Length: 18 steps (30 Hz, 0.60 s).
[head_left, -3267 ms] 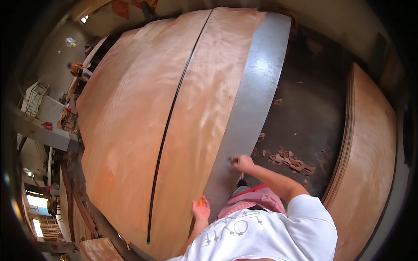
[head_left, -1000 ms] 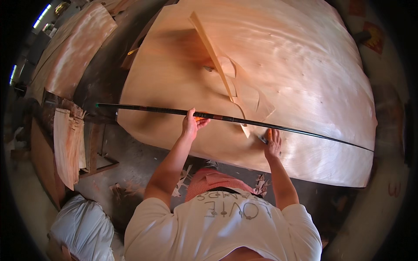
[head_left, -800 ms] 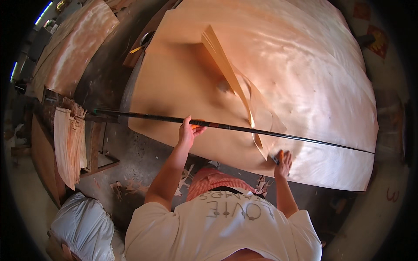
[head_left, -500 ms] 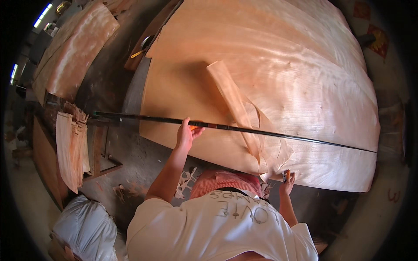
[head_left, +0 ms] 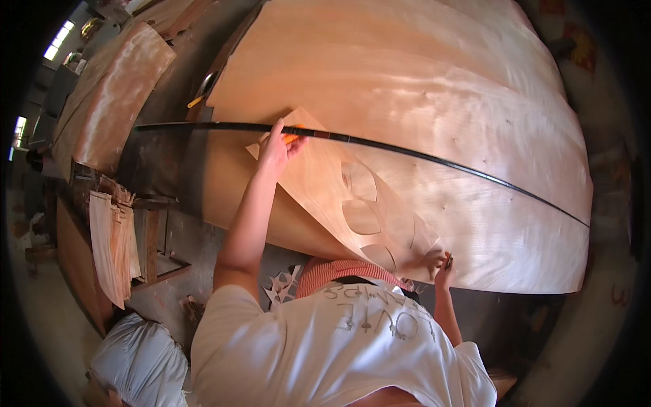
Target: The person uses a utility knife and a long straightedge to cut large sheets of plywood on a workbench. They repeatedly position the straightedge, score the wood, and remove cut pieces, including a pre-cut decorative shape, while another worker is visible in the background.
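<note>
A long, thin black rod (head_left: 407,150) crosses above a broad sheet of pale wood veneer (head_left: 488,102). My left hand (head_left: 274,152) is closed round the rod left of its middle, beside a small orange piece (head_left: 293,136) at the fingers. Under the rod, a loose veneer offcut (head_left: 312,183) with several rounded cut-outs slants over the sheet toward my waist. At the sheet's near edge, my right hand (head_left: 444,275) is closed on a small orange-and-dark tool (head_left: 447,260), close to the offcut's lower right end. The fingers hide most of that tool.
Another veneer stack (head_left: 125,95) stands at the far left. Nearer, upright veneer strips (head_left: 112,244) lean by a wooden frame (head_left: 163,271). A stuffed white sack (head_left: 139,356) sits at lower left, and scraps (head_left: 281,285) lie on the floor. A yellow-handled tool (head_left: 196,102) rests beyond the sheet's left edge.
My left hand has moved away from me with the rod, lifting its left part farther up the sheet. The offcut, folded narrow before, has spread out to show its cut-outs. My right hand has shifted slightly.
</note>
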Available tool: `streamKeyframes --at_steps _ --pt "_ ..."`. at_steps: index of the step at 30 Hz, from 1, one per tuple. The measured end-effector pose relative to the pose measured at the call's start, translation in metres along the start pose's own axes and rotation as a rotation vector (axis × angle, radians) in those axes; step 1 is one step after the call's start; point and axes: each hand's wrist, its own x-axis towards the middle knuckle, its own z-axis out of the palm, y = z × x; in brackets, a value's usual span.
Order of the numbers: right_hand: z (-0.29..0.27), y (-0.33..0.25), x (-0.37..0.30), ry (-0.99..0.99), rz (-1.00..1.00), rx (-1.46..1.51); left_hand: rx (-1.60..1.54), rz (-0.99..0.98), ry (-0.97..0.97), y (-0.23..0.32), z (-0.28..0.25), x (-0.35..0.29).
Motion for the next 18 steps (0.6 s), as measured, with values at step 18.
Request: streamKeyframes --at_steps 18 --pt "0.062 -0.059 0.080 -0.266 0.441 0.499 1.821 0.788 0.121 -0.143 -0.073 0.056"
